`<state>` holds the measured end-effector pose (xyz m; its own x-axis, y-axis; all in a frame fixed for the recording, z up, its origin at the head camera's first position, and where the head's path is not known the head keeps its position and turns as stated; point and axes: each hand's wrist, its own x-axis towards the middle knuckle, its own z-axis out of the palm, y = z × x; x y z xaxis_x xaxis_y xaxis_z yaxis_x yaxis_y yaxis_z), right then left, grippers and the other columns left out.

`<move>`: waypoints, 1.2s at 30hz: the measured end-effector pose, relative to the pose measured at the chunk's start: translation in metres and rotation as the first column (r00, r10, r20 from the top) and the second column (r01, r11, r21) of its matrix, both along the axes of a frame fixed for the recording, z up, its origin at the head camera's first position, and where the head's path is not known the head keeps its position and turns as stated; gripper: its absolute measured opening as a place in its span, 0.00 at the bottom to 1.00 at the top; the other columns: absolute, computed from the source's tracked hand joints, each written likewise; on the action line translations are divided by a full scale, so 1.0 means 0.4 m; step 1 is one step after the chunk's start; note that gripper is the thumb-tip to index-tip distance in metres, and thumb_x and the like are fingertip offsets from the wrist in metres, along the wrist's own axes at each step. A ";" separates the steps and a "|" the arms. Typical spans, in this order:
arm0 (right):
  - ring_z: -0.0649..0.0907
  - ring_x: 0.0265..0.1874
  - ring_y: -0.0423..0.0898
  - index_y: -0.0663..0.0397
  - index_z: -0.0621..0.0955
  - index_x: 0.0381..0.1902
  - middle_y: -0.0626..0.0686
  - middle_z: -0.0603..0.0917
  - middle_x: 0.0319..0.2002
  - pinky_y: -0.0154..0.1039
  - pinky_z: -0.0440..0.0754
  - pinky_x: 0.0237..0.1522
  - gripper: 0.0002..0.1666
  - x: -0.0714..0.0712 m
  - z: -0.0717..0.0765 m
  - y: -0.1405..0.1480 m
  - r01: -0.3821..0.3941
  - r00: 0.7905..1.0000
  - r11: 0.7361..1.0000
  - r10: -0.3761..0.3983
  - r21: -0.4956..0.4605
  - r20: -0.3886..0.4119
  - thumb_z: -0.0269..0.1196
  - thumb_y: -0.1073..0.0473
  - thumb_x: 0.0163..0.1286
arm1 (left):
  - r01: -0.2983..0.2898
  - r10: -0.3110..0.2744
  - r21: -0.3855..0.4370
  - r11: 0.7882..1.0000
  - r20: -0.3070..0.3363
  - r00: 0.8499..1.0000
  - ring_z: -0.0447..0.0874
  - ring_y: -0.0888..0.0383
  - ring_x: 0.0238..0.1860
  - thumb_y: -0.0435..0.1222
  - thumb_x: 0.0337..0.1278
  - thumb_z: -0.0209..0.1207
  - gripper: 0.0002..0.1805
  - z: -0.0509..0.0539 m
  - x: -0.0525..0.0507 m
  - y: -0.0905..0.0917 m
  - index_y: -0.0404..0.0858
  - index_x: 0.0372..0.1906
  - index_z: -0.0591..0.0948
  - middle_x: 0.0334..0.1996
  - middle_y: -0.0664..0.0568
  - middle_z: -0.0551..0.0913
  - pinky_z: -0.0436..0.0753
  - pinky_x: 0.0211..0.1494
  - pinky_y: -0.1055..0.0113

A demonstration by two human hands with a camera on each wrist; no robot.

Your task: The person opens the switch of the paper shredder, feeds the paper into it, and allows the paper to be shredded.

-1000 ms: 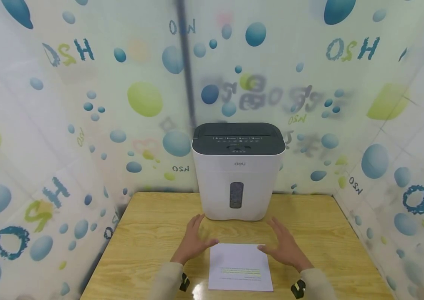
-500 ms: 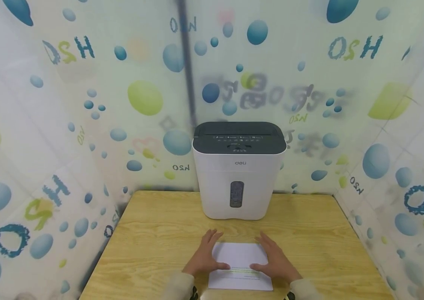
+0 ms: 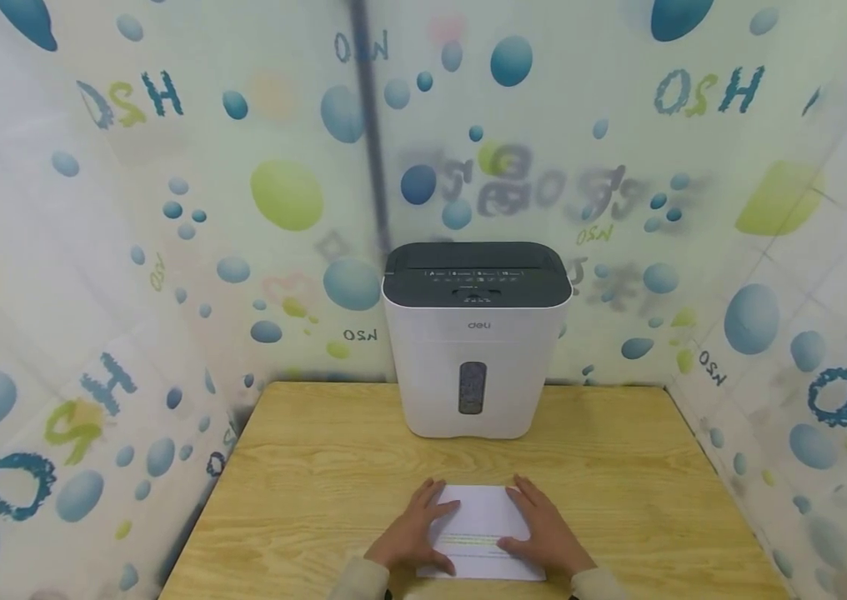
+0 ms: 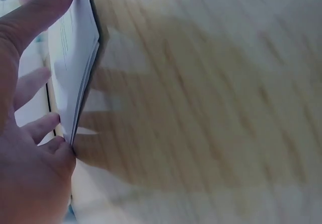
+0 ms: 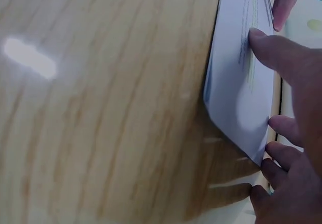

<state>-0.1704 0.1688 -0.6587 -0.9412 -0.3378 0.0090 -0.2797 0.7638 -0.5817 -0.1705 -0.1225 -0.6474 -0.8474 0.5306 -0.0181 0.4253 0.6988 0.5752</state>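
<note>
A thin stack of white paper (image 3: 479, 512) lies on the wooden table (image 3: 303, 475), printed with a few lines, some marked yellow-green. My left hand (image 3: 412, 532) is at its left edge, with spread fingers and the thumb over the top sheet. On the opposite side, my right hand (image 3: 543, 533) has its thumb on the sheet and its fingers along the right edge. The left wrist view shows separate sheets at the paper's (image 4: 75, 48) edge. In the right wrist view, the fingertips (image 5: 275, 151) meet the paper's side edge.
Behind the paper stands a white paper shredder (image 3: 431, 367) with a dark top (image 3: 478, 279), a slot in it and a small window (image 3: 472, 387) in front. A curtain (image 3: 288, 275) patterned with drops and letters surrounds the table on three sides.
Both hands have come inward and back towards me, from beside the shredder's base to the paper's two sides. They now touch the paper, which lies in the same place.
</note>
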 end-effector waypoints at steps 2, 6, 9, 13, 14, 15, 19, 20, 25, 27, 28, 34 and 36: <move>0.62 0.78 0.66 0.59 0.71 0.73 0.63 0.62 0.79 0.67 0.62 0.74 0.52 0.002 -0.001 -0.001 -0.003 1.000 1.000 0.003 0.005 -0.013 0.76 0.40 0.58 | -0.003 0.004 -0.013 1.000 0.016 1.000 0.48 0.35 0.81 0.53 0.26 0.84 0.56 -0.001 0.001 -0.002 0.49 0.72 0.75 0.81 0.42 0.55 0.65 0.76 0.39; 0.61 0.78 0.66 0.61 0.71 0.73 0.64 0.62 0.79 0.68 0.61 0.74 0.50 0.008 0.001 -0.002 -0.007 0.999 1.000 0.007 0.007 -0.031 0.75 0.41 0.60 | -0.007 0.008 -0.041 0.999 0.031 0.999 0.46 0.37 0.82 0.53 0.26 0.83 0.55 0.000 0.001 -0.002 0.51 0.72 0.76 0.82 0.45 0.54 0.64 0.78 0.42; 0.61 0.78 0.66 0.61 0.71 0.73 0.63 0.62 0.79 0.68 0.61 0.74 0.49 0.011 0.001 -0.002 -0.005 0.999 1.000 0.006 0.023 -0.039 0.73 0.41 0.62 | -0.005 0.006 -0.033 0.999 0.029 1.000 0.47 0.37 0.82 0.52 0.27 0.83 0.54 -0.001 -0.002 0.000 0.51 0.71 0.76 0.82 0.44 0.54 0.63 0.78 0.42; 0.61 0.78 0.66 0.61 0.71 0.73 0.64 0.62 0.79 0.67 0.61 0.74 0.49 0.013 0.001 0.000 -0.004 0.998 0.999 0.007 0.044 -0.055 0.72 0.40 0.63 | -0.001 0.002 -0.040 0.999 0.020 1.000 0.47 0.38 0.82 0.53 0.29 0.82 0.53 -0.007 -0.007 0.003 0.52 0.72 0.76 0.82 0.45 0.54 0.62 0.78 0.42; 0.61 0.78 0.66 0.61 0.71 0.73 0.64 0.63 0.79 0.68 0.61 0.74 0.49 0.013 0.001 0.000 -0.005 0.998 0.999 0.008 0.042 -0.058 0.72 0.40 0.63 | 0.000 0.001 -0.047 0.999 0.016 1.000 0.47 0.38 0.82 0.53 0.29 0.81 0.53 -0.007 -0.009 0.003 0.52 0.72 0.75 0.82 0.45 0.54 0.62 0.79 0.42; 0.61 0.78 0.66 0.61 0.72 0.73 0.64 0.63 0.79 0.68 0.61 0.74 0.49 0.013 0.002 0.000 -0.005 0.998 0.999 0.007 0.042 -0.059 0.72 0.40 0.63 | 0.000 0.000 -0.052 0.999 0.013 1.000 0.47 0.38 0.82 0.53 0.30 0.81 0.53 -0.009 -0.010 0.003 0.53 0.72 0.75 0.82 0.45 0.54 0.63 0.78 0.42; 0.61 0.78 0.66 0.61 0.72 0.73 0.63 0.63 0.79 0.67 0.62 0.74 0.48 0.011 0.006 -0.002 0.007 0.998 0.999 -0.005 0.035 -0.057 0.73 0.42 0.62 | 0.000 0.000 -0.065 0.998 -0.001 1.000 0.47 0.38 0.82 0.54 0.31 0.81 0.52 -0.009 -0.014 0.005 0.54 0.72 0.75 0.82 0.45 0.54 0.63 0.78 0.43; 0.62 0.78 0.66 0.61 0.72 0.73 0.63 0.63 0.78 0.67 0.62 0.74 0.48 0.011 0.008 -0.003 0.008 0.998 0.999 -0.006 0.032 -0.059 0.74 0.42 0.62 | 0.000 0.000 -0.065 0.998 -0.003 1.000 0.47 0.38 0.82 0.54 0.31 0.81 0.52 -0.009 -0.014 0.005 0.53 0.72 0.75 0.82 0.45 0.54 0.63 0.78 0.42; 0.64 0.77 0.66 0.62 0.73 0.71 0.63 0.66 0.77 0.66 0.63 0.73 0.48 0.014 0.011 -0.007 0.015 0.997 1.000 -0.015 0.002 -0.078 0.75 0.45 0.60 | -0.007 0.009 -0.054 0.999 0.019 1.000 0.47 0.37 0.82 0.52 0.32 0.81 0.52 0.000 -0.005 0.006 0.52 0.72 0.75 0.82 0.44 0.54 0.62 0.79 0.42; 0.66 0.76 0.66 0.61 0.74 0.71 0.64 0.68 0.76 0.65 0.64 0.73 0.47 0.017 0.013 -0.012 0.026 0.996 1.000 -0.026 -0.009 -0.084 0.76 0.46 0.59 | -0.009 0.011 -0.056 0.998 0.026 1.000 0.46 0.38 0.83 0.52 0.33 0.81 0.52 -0.002 -0.001 0.006 0.52 0.73 0.74 0.83 0.44 0.53 0.61 0.79 0.42; 0.67 0.75 0.66 0.61 0.74 0.70 0.64 0.70 0.75 0.65 0.65 0.73 0.46 0.019 0.015 -0.015 0.033 0.996 0.999 -0.034 -0.020 -0.084 0.77 0.47 0.58 | -0.010 0.012 -0.057 0.998 0.031 0.999 0.46 0.38 0.83 0.52 0.34 0.80 0.52 -0.003 0.002 0.005 0.53 0.73 0.74 0.83 0.44 0.52 0.61 0.79 0.42; 0.76 0.66 0.60 0.53 0.77 0.67 0.59 0.78 0.65 0.61 0.73 0.69 0.40 0.023 0.019 -0.032 0.115 0.989 0.991 -0.120 -0.068 -0.089 0.77 0.58 0.57 | -0.006 0.007 -0.051 0.999 0.020 1.000 0.48 0.36 0.82 0.53 0.35 0.80 0.52 -0.005 0.014 0.003 0.51 0.73 0.74 0.82 0.41 0.53 0.62 0.78 0.42; 0.79 0.60 0.56 0.53 0.78 0.66 0.56 0.81 0.59 0.57 0.78 0.64 0.39 0.018 0.019 -0.034 0.154 0.983 0.983 -0.163 -0.100 -0.086 0.77 0.62 0.56 | -0.001 0.002 -0.047 0.999 0.011 1.000 0.49 0.35 0.82 0.53 0.35 0.80 0.52 -0.004 0.016 0.002 0.49 0.73 0.74 0.82 0.40 0.54 0.62 0.78 0.42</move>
<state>-0.1633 0.1551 -0.6510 -0.9762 -0.1781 0.1235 -0.2159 0.7469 -0.6289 -0.1641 -0.1216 -0.6488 -0.8477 0.5279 -0.0528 0.4179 0.7257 0.5465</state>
